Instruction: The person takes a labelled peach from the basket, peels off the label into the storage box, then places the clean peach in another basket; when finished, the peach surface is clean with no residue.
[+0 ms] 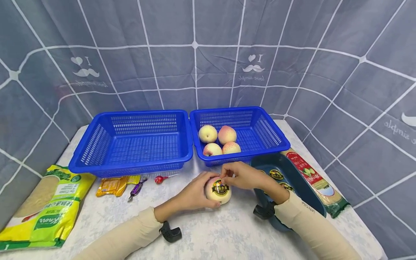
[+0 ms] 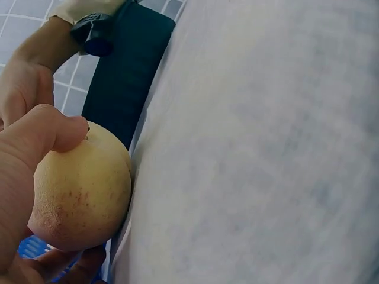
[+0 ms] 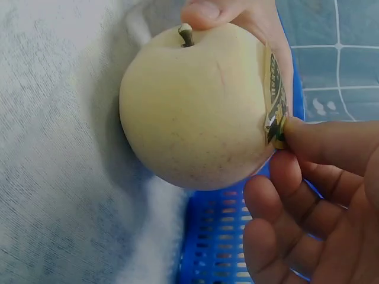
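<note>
My left hand [image 1: 195, 191] grips a pale yellow peach [image 1: 218, 196] with a pink blush, its thumb by the short stem seen in the right wrist view. A black-and-gold sticker [image 1: 220, 187] faces up on the peach. At the sticker's edge, the thumb and forefinger of my right hand [image 1: 242, 176] pinch it against the fruit; the other fingers curl loosely below, as the right wrist view shows. The left wrist view has the peach's bare side [image 2: 83, 189], with the sticker hidden there.
Behind are a blue basket [image 1: 130, 168] and another blue basket [image 1: 269, 148] holding several peaches [image 1: 227, 134]. A dark teal bin [image 1: 308, 196] with round labels stands right, beside a red-and-green packet [image 1: 312, 177]. Leftward lie a lollipop [image 1: 159, 179], wrapped sweets [image 1: 112, 186] and a yellow-green Knorr bag [image 1: 48, 206].
</note>
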`<state>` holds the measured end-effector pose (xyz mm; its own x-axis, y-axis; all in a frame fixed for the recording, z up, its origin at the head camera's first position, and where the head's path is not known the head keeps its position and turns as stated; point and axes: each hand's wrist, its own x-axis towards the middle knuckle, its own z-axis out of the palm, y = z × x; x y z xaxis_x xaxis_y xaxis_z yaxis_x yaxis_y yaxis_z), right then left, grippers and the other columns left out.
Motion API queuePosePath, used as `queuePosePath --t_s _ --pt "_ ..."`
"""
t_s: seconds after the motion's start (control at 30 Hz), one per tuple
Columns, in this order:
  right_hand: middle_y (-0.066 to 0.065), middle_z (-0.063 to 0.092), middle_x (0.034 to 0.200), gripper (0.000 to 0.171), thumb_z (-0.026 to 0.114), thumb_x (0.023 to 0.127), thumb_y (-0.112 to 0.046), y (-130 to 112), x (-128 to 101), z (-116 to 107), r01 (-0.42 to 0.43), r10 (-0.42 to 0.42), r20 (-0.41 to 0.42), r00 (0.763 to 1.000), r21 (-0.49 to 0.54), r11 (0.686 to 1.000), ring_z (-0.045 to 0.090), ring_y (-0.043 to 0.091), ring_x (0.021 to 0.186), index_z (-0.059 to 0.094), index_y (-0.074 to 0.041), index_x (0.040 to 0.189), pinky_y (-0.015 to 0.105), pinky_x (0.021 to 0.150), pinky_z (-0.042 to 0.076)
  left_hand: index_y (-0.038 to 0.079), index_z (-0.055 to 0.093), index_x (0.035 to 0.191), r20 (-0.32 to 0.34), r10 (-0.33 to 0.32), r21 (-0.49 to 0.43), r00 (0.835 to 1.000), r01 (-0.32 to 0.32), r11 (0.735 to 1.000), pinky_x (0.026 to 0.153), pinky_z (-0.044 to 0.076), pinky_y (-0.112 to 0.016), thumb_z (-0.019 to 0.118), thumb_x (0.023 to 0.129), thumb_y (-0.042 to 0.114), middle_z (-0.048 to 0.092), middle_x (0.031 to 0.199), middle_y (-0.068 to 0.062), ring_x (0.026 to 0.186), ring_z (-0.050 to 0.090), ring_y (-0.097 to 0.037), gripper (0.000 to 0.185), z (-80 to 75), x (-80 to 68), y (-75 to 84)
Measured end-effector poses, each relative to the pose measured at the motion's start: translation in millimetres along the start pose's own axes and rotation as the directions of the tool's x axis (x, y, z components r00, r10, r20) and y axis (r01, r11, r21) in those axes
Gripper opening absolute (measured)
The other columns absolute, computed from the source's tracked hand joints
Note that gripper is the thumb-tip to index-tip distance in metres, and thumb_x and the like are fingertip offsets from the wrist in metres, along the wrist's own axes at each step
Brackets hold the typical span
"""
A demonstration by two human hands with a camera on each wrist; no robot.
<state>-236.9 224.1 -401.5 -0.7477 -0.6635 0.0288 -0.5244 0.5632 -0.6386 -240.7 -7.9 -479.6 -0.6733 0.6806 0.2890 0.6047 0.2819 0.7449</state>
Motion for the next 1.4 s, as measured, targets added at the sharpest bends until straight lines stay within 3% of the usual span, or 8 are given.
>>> queuePosePath --t_s 0.23,0.4,0.57,0.7,0.83,1.03,1.23,1.4 --pt "-0.010 0.061 0.090 0.008 0.068 0.097 -0.009 -11 -14 -3 0.052 -0.053 -0.068 0.996 -0.009 0.999 0.057 0.011 0.081 0.068 -0.016 0.093 0.028 0.066 0.051 0.009 0.053 0.138 -0.028 -0.005 -0.007 1.000 0.005 1.000 0.094 0.050 -0.037 0.093 0.070 0.029 0.056 0.127 -0.003 0.112 0.056 -0.017 0.081 1.3 -1.8 -3.1" --pt "-0.007 0.063 0.089 0.009 0.069 0.097 -0.008 -14 -47 -26 0.117 -0.110 -0.146 0.983 0.040 0.992 0.060 0.013 0.081 0.067 -0.017 0.096 0.030 0.067 0.052 0.006 0.052 0.139 -0.037 -0.036 -0.039 0.999 0.035 0.999 0.096 0.049 -0.043 0.091 0.070 0.027 0.056 0.130 -0.006 0.116 0.057 -0.021 0.082 0.5 -3.6 -4.4" --pt "-0.001 0.061 0.082 0.010 0.067 0.098 -0.007 8 -97 -70 -0.058 0.060 -0.049 0.997 0.044 0.997 0.055 0.014 0.070 0.066 -0.015 0.092 0.026 0.061 0.048 0.004 0.051 0.140 -0.032 -0.046 -0.071 0.998 0.043 0.997 0.099 0.048 -0.046 0.091 0.070 0.024 0.056 0.132 -0.008 0.120 0.056 -0.023 0.083 -2.0 -2.2 -5.3" --pt "0.000 0.064 0.080 0.012 0.065 0.096 -0.001 33 -121 -79 -0.173 0.167 0.091 0.982 0.062 0.983 0.057 0.013 0.069 0.065 -0.008 0.087 0.027 0.062 0.050 0.004 0.050 0.141 -0.038 -0.044 -0.086 0.998 0.040 0.995 0.099 0.048 -0.047 0.091 0.071 0.023 0.056 0.133 -0.009 0.120 0.057 -0.025 0.083 -6.1 -2.0 -7.5" --pt "-0.003 0.066 0.079 0.012 0.069 0.091 0.001 50 -122 -67 -0.224 0.213 0.184 0.960 0.041 0.974 0.058 0.009 0.068 0.066 -0.008 0.084 0.027 0.061 0.051 0.004 0.049 0.141 -0.044 -0.039 -0.094 0.998 0.034 0.995 0.098 0.048 -0.048 0.091 0.072 0.022 0.056 0.133 -0.010 0.119 0.057 -0.026 0.083 -10.6 -2.5 -9.0" --pt "-0.012 0.062 0.069 0.018 0.079 0.083 -0.005 52 -107 -54 -0.275 0.303 0.158 0.940 -0.173 0.946 0.052 0.004 0.061 0.067 -0.015 0.074 0.024 0.055 0.046 0.003 0.048 0.141 -0.037 -0.024 -0.099 0.999 0.020 0.995 0.098 0.049 -0.047 0.091 0.073 0.021 0.056 0.133 -0.011 0.119 0.058 -0.027 0.083 -11.3 -2.7 -11.4" --pt "-0.013 0.058 0.064 0.020 0.085 0.075 -0.007 49 -102 -46 -0.318 0.377 0.131 0.917 -0.334 0.887 0.050 0.004 0.059 0.069 -0.017 0.068 0.025 0.053 0.045 0.002 0.048 0.140 -0.027 -0.025 -0.101 0.999 0.022 0.995 0.099 0.047 -0.050 0.090 0.073 0.021 0.057 0.133 -0.013 0.120 0.057 -0.028 0.082 -7.6 -2.0 -11.1" --pt "-0.011 0.058 0.063 0.021 0.088 0.074 -0.010 48 -102 -36 -0.399 0.475 0.114 0.873 -0.394 0.828 0.049 0.007 0.058 0.069 -0.016 0.066 0.026 0.052 0.045 0.005 0.048 0.141 -0.017 -0.032 -0.086 0.999 0.031 0.996 0.100 0.046 -0.050 0.091 0.073 0.024 0.058 0.133 -0.011 0.121 0.057 -0.027 0.082 -5.1 -2.7 -10.3"
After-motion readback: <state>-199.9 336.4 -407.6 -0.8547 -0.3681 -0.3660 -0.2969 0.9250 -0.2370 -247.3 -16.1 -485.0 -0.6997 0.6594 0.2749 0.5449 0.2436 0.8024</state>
